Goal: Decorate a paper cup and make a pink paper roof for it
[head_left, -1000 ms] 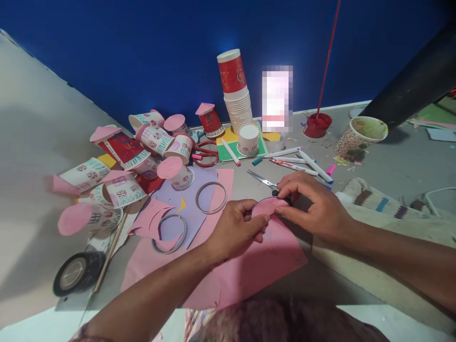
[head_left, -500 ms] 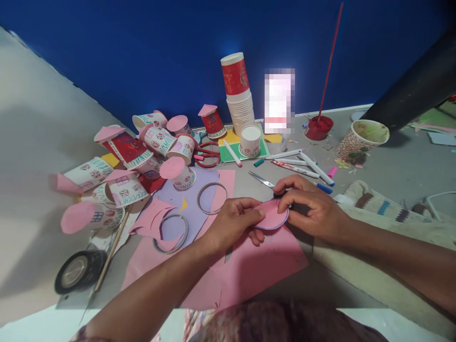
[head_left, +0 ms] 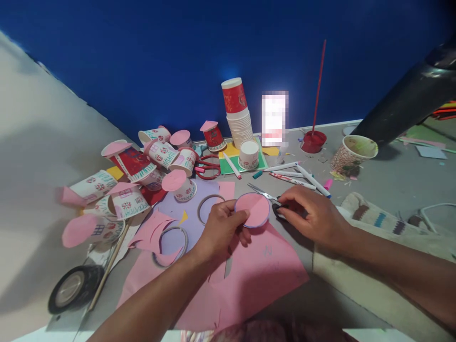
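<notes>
**Pink disc in left hand, scissors under right**

Held pink paper disc (head_left: 252, 209) up in left hand (head_left: 221, 228), pinched at its left edge betw. thumb & fingers; disc lifted clear of pink sheet (head_left: 249, 270) below, flat face toward camera, dark outline round rim. Right hand (head_left: 309, 216) lay just right of disc, not touching it, fingers curled down onto black handles of scissors (head_left: 270, 199); blades poked out to upper left, near disc's top edge. Couldn't tell whether blades were open or closed, nor whether grip was firm or just resting. Scissors lay on grey table (head_left: 374, 190).

Pink sheet spread under both hands, w/ curved cut-outs along its left side. Left of it: purple sheet (head_left: 194, 209) w/ two metal rings (head_left: 208, 205) on top, plus pink offcuts. Further left, heap of decorated paper cups (head_left: 142, 171) lying on sides, several w/ pink paper circles stuck on. Tape roll (head_left: 71, 287) near bottom left corner, wooden stick beside it.

At back by blue wall: tall stack of cups (head_left: 238, 114), red one on top; single white cup (head_left: 248, 154) on green card; red-handled scissors (head_left: 206, 166) just left of that. Markers (head_left: 295, 173) scattered right of centre. Red paint dish (head_left: 313, 141) w/ long red stick standing in it, patterned cup (head_left: 352, 152) further right. Striped cloth (head_left: 377, 218) beside right forearm.
</notes>
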Available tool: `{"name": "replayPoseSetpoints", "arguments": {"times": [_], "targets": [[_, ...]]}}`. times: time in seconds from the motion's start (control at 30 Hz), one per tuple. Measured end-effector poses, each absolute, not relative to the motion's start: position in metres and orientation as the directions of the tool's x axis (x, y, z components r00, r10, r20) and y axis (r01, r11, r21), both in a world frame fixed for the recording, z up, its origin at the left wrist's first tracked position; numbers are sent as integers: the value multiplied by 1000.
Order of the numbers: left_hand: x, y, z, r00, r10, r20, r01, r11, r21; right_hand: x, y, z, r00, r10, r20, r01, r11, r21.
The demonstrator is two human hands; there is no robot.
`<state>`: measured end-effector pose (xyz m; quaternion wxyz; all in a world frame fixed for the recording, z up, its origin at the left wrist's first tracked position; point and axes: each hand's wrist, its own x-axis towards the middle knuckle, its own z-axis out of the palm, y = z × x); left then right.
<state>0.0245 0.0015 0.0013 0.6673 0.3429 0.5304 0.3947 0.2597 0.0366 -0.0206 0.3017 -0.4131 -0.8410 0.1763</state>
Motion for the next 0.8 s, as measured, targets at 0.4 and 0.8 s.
{"name": "replayPoseSetpoints", "arguments": {"times": [0.4,0.8], "targets": [[14,17,-1,-53,946,-319,-343,283,896,269,54,-15,-398,910,-113,881,345,-325],[0,24,8,-159,945,-287,-172,259,950,273,57,-12,-455,800,-390,317,-264,-911]]}}
